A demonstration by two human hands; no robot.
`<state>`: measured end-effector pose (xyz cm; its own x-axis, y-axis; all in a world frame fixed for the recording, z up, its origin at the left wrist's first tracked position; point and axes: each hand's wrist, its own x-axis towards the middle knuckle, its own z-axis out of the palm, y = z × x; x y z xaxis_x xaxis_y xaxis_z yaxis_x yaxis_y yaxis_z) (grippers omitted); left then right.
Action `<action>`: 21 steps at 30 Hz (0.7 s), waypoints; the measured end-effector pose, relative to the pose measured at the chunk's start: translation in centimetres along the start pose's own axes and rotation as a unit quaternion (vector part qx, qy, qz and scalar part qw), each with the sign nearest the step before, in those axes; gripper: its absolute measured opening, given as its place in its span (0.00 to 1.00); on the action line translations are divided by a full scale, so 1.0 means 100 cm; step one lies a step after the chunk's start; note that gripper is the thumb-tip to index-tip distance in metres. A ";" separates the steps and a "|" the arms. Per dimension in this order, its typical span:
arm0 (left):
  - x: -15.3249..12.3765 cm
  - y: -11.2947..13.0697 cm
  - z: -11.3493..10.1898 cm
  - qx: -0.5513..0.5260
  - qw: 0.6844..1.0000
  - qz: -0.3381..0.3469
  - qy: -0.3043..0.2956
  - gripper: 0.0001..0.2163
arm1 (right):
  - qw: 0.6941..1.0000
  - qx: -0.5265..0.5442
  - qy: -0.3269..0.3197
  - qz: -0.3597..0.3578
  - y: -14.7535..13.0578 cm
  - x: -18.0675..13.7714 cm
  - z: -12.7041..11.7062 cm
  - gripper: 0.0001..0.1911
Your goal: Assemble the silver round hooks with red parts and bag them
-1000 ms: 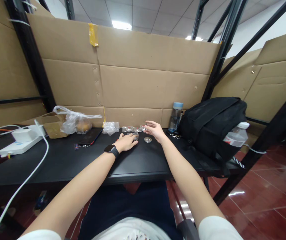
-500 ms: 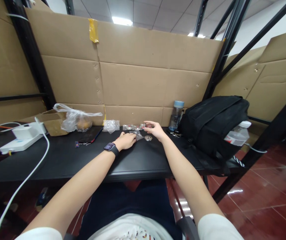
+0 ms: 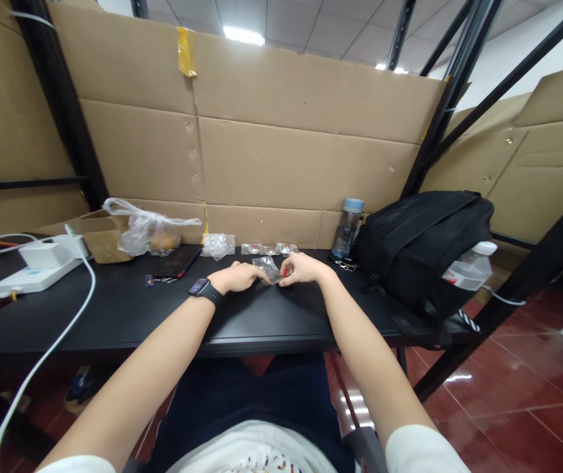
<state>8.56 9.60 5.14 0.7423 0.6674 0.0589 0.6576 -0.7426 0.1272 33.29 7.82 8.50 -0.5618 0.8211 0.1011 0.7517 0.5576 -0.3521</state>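
A small crinkled clear plastic bag (image 3: 265,267) lies on the black desk between my hands. My left hand (image 3: 239,277), with a dark watch on its wrist, has its fingers closed at the bag's near edge. Thumb and fingers of my right hand (image 3: 303,268) are curled in a pinch around a small thing with a red mark (image 3: 287,271), just beside the bag's right side. Most of that thing is hidden by the fingers. Behind the hands, several small clear packets (image 3: 269,249) with red spots lie in a row along the cardboard.
A crumpled clear plastic wrap (image 3: 219,246), a dark phone (image 3: 177,261) and a knotted plastic bag (image 3: 150,230) are to the left. Further left stands a white power strip (image 3: 39,276) with a cable. On the right are a water bottle (image 3: 349,230), keys (image 3: 346,265) and a black backpack (image 3: 424,243).
My right hand has come down from the row of packets and closed beside the plastic bag, where a round clear disc lay. My left hand has shifted slightly left.
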 end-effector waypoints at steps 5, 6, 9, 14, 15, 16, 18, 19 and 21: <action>0.002 -0.001 0.001 0.004 1.000 0.014 -0.004 0.27 | 0.999 -0.037 -0.007 0.018 0.001 0.006 0.008 0.15; 0.002 -0.001 0.001 0.007 1.000 0.015 -0.007 0.28 | 0.999 -0.038 -0.007 0.018 0.001 0.007 0.010 0.15; 0.003 -0.001 0.002 0.008 1.000 0.015 -0.013 0.30 | 1.000 -0.029 0.001 -0.004 0.002 0.012 0.016 0.16; 0.003 -0.004 0.003 -0.006 1.000 0.018 -0.014 0.30 | 0.999 -0.004 0.024 -0.044 0.001 0.015 0.020 0.16; 0.003 -0.004 0.003 -0.009 1.000 0.022 -0.014 0.30 | 0.999 0.009 0.015 -0.047 0.001 0.015 0.020 0.17; 0.003 -0.003 0.003 -0.013 0.999 0.026 -0.013 0.31 | 0.999 0.021 0.004 -0.049 0.001 0.015 0.020 0.18; 0.002 -0.002 0.002 -0.022 0.999 0.029 -0.012 0.31 | 0.998 0.035 -0.011 -0.048 0.001 0.014 0.020 0.20; 0.002 -0.002 0.002 -0.025 0.999 0.028 -0.011 0.30 | 0.998 0.038 -0.014 -0.049 0.001 0.014 0.020 0.20; 0.001 -0.001 0.001 -0.028 0.999 0.024 -0.010 0.30 | 0.998 0.040 -0.015 -0.052 0.002 0.013 0.019 0.18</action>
<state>8.59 9.80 4.99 0.7760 0.6290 0.0461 0.6130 -0.7694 0.1798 32.00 8.76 6.79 -0.6460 0.7548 0.1142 0.6597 0.6272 -0.4140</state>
